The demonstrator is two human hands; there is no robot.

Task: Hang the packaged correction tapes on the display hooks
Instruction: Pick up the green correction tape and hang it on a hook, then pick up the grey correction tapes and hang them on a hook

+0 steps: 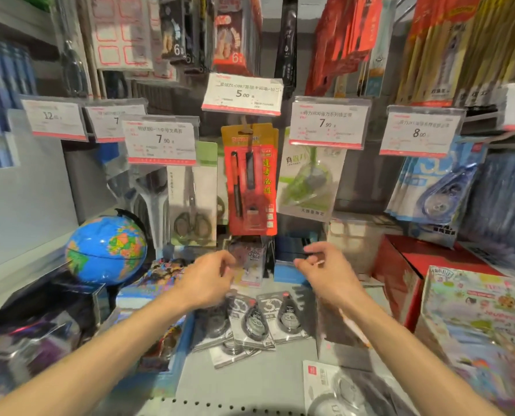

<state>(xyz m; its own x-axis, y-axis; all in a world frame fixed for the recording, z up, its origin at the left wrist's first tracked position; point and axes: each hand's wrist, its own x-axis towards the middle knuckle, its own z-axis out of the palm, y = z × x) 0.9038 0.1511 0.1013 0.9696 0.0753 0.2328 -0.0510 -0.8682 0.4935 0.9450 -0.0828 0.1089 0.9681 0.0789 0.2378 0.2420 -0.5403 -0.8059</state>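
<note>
Head view: correction tapes (265,321) unhung, lower centre.
Packs lie on the shelf (250,382); left hand (203,280) and right hand (325,273) hover loosely curled, holding nothing; hanging remains.

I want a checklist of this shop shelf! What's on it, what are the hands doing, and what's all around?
Surface: grey shelf, perforated front edge.
Job's things: black-and-grey correction tape packs lying in a loose pile on the shelf, none hung yet; green correction tape packs and blue correction tape packs already on hooks.
Clutter: globe, red box, packaged scissors.
Grippers: left hand and right hand above the pile, fingers loosely curled, holding nothing visible.
Cables: nothing seen.
Surroundings: price tags, red pen pack.
</note>
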